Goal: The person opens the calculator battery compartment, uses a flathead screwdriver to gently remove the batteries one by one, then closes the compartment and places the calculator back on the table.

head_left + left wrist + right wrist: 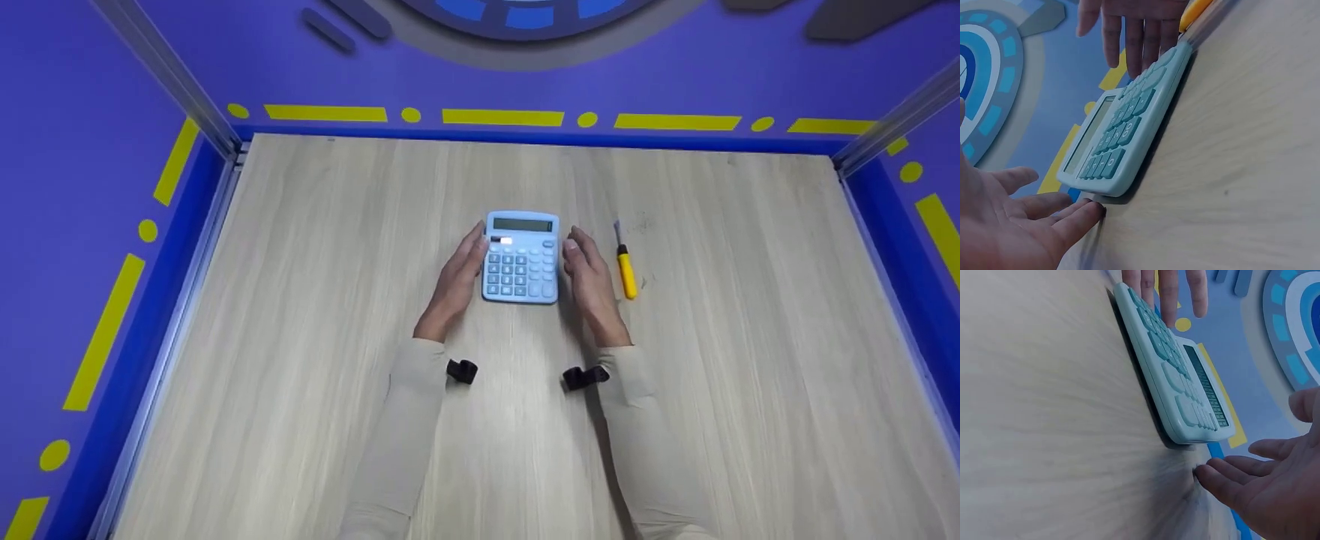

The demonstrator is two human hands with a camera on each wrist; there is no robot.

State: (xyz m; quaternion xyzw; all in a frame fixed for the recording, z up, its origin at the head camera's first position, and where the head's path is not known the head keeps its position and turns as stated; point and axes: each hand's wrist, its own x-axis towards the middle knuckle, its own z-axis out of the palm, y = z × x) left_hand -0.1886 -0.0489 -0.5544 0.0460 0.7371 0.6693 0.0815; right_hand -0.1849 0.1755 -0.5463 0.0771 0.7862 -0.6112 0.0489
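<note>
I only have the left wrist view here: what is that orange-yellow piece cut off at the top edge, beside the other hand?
Observer: The head view shows the whole thing: a yellow-handled tool with a slim metal shaft.
Operator: Good. From my angle the right hand's fingers overlap the calculator. Are they touching it?
Observer: No. In the right wrist view there is a gap between the right hand and the calculator.
Operator: And which way does that tool's shaft point?
Observer: Away from the person, toward the back wall, as seen in the head view.
</note>
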